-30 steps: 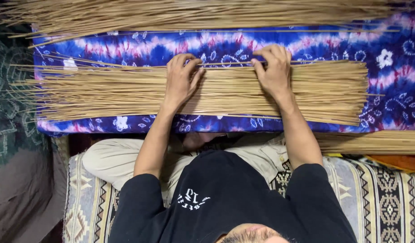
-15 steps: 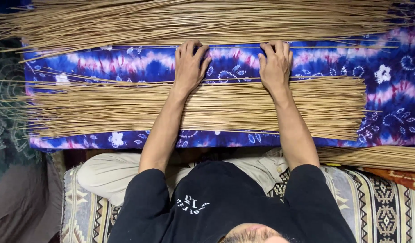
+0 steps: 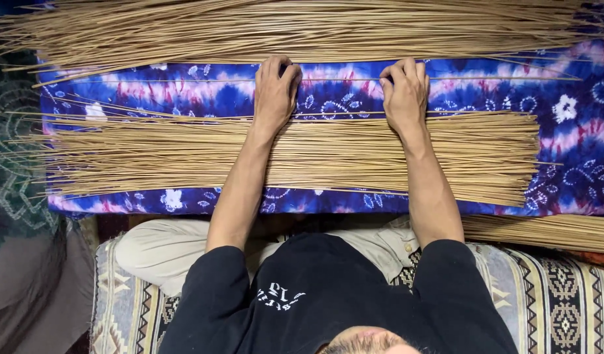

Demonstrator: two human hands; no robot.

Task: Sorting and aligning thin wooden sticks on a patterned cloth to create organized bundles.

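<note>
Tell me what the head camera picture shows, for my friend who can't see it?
Both hands, the left hand and right hand, press fingertips on one thin stick on a blue patterned cloth, between a far stick pile and a near stick pile.

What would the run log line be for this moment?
left hand: fingertips on single thin stick | right hand: same stick | forearms over near stick bundle | far stick pile | tie-dye cloth
</note>
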